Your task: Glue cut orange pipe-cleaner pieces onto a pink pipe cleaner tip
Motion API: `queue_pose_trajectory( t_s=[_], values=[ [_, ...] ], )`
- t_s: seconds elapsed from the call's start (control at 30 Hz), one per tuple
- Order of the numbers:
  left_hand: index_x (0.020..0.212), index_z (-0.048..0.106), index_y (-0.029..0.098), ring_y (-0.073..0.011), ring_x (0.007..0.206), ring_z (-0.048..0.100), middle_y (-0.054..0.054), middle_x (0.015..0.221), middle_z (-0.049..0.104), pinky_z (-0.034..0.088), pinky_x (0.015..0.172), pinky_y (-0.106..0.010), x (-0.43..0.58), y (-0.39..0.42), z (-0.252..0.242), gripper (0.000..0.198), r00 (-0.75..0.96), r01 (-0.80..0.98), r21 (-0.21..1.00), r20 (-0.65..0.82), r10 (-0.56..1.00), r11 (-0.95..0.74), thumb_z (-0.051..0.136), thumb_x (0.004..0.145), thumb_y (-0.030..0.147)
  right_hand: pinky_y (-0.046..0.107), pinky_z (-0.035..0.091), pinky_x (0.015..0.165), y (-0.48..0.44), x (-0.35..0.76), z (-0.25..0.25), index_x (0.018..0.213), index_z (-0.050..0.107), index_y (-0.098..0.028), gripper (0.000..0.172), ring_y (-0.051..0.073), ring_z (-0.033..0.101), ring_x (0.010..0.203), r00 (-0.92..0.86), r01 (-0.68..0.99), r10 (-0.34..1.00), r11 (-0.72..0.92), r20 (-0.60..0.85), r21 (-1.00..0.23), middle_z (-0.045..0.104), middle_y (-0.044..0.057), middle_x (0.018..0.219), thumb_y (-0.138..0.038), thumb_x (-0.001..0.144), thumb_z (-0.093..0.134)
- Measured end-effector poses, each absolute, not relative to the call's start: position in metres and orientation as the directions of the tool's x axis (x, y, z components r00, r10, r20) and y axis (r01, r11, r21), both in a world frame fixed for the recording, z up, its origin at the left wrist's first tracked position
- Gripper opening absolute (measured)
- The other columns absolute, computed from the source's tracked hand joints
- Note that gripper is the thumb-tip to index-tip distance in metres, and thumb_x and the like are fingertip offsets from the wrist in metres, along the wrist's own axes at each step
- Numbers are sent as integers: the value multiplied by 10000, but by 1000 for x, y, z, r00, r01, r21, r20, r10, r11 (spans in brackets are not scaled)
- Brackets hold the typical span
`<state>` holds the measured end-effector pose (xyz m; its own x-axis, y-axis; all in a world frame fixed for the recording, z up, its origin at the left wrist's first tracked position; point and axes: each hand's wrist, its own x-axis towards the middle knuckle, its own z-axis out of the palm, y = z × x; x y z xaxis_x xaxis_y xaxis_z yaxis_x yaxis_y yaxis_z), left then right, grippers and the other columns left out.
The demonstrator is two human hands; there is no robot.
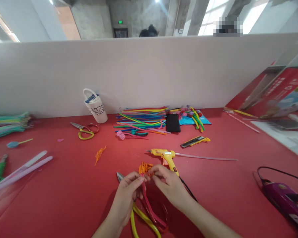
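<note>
While left hand grips pink stem and right hand pinches orange fringe, scissors crowd them underneath.

Over my feed I am seeing a red tabletop spreading wide, with a white partition standing along its far edge. Beyond that, I am making out a grey concrete wall, where a green sign is glowing above a dark frame. A lamp is shining overhead, pale windows are glaring at right, and an orange-brown panel is leaning into view at left.
</note>
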<state>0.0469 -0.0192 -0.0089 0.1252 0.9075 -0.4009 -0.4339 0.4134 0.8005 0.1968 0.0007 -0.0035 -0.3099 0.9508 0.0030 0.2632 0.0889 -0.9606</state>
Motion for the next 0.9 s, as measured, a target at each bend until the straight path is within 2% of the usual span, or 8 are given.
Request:
queue_pose_trajectory(
  t_s=[0.07,0.17,0.23,0.37,0.43,0.6,0.7,0.9],
  values=[
    [626,575,145,-45,432,451,6,630,615,341,401,-153,47,-19,-9,145,117,-433,794,-420,900,427,654,700,240,253,482,666,3,200,-3,842,551,-201,158,139,630,693,-292,264,956,99,18,-959,660,-5,718,-129,793,419],
    [608,549,147,-41,405,436,19,591,597,329,372,-147,48,-20,-11,157,127,-412,789,-445,886,456,653,690,231,280,468,758,6,205,0,849,606,-201,161,159,615,850,-278,292,953,200,117,-935,668,39,886,-199,833,445],
    [610,550,143,-37,387,426,19,587,595,332,362,-148,48,-20,-12,155,139,-393,789,-457,878,473,653,683,233,287,459,783,6,206,3,839,642,-207,167,167,598,889,-254,309,953,241,165,-920,654,46,924,-219,829,476],
    [611,548,144,-41,377,430,24,563,578,339,358,-152,49,-20,-13,159,150,-369,793,-463,873,484,661,665,243,239,487,636,3,202,7,794,624,-197,112,132,610,655,-221,204,975,58,12,-977,639,-1,695,-185,775,514],
    [606,543,148,-42,357,416,44,509,537,334,352,-155,50,-21,-14,163,159,-351,804,-454,877,480,656,665,249,220,478,601,0,200,9,755,602,-190,87,123,600,620,-221,186,975,7,-35,-982,627,-13,657,-161,750,521],
    [610,554,151,-40,319,387,68,441,476,317,345,-159,50,-21,-17,140,157,-240,851,-441,884,467,625,682,248,217,432,628,-1,201,13,723,616,-199,119,128,571,708,-256,366,961,197,105,-910,617,-8,740,-127,760,528],
    [618,568,149,-40,326,383,68,439,466,317,350,-158,49,-22,-16,131,164,-207,863,-435,886,461,611,696,245,217,418,623,0,202,12,743,625,-202,128,124,555,704,-281,390,947,262,157,-883,593,-10,738,-133,786,526],
    [609,566,149,-37,331,371,63,447,474,310,349,-157,51,-24,-13,128,207,-251,841,-436,876,478,608,705,222,231,416,611,0,200,8,747,611,-191,103,122,532,660,-265,444,934,341,242,-829,555,-6,722,-135,789,535]
  ],
)
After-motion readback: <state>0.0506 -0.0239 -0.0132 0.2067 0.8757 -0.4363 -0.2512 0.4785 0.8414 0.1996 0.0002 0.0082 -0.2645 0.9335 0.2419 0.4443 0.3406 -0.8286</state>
